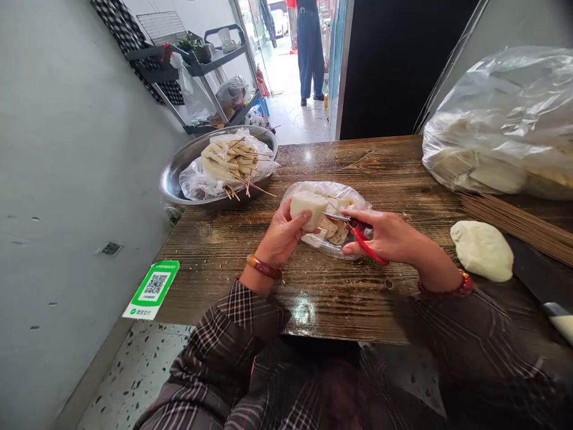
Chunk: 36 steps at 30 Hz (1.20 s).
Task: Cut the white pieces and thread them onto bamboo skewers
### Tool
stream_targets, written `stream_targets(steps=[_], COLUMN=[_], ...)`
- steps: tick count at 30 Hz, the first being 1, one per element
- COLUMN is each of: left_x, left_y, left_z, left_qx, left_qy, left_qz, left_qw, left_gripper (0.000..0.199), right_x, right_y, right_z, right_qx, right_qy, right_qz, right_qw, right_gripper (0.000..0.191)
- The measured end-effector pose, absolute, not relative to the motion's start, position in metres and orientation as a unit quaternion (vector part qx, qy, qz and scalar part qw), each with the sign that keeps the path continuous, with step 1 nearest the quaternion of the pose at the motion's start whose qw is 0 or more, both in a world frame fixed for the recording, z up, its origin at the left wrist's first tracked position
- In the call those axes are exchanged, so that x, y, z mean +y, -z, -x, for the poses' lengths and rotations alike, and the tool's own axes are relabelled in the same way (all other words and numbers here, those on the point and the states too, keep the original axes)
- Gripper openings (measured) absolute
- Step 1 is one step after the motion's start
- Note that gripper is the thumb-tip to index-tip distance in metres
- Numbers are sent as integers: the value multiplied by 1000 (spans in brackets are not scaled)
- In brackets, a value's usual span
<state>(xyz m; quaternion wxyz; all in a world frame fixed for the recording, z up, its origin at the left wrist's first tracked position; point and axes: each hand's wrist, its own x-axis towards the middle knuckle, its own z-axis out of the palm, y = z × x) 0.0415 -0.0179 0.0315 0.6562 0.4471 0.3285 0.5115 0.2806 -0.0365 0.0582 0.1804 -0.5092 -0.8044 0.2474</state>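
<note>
My left hand [286, 233] grips a pale, rounded block of food [308, 209], thumb on its near side. In my right hand [378, 236] are red-handled scissors [367, 246], their blades pointing left at the block's right edge. Whether the blades cut into it I cannot tell. Beneath both hands a clear plastic bag [313, 240] lies spread on the wooden table, with cut pale pieces [333, 230] on it. My fingers partly cover the block and the pieces.
At the back left, a metal basin [172, 173] holds skewered pale food [233, 158] on plastic. To the right lie another pale piece [482, 251], a bundle of wooden skewers [519, 224] and a large filled plastic bag [501, 125]. A person [310, 51] stands in the doorway.
</note>
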Motion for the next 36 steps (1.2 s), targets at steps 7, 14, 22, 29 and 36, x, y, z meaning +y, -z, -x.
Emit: stream_targets(steps=[7, 14, 22, 29, 36], left_x=[-20, -21, -21, -23, -22], left_y=[-33, -34, -31, -31, -31], left_z=[-45, -47, -49, -51, -49], left_qx=[330, 333, 350, 372, 371], left_qy=[-506, -499, -496, -484, -488], left_qz=[-473, -486, -526, -539, -526], left_qw=[642, 636, 596, 580, 589], left_gripper=[50, 52, 56, 54, 54], right_x=[-37, -36, -35, -34, -31], right_y=[-60, -66, -66, -63, -58], right_z=[-281, -281, -280, -278, -280], right_qx=[-812, -811, -815, -812, -804], right_qy=[-257, -293, -302, -283, -268], right_qz=[490, 473, 461, 480, 492], right_qw=[187, 180, 181, 176, 200], right_gripper=[88, 82, 72, 68, 52])
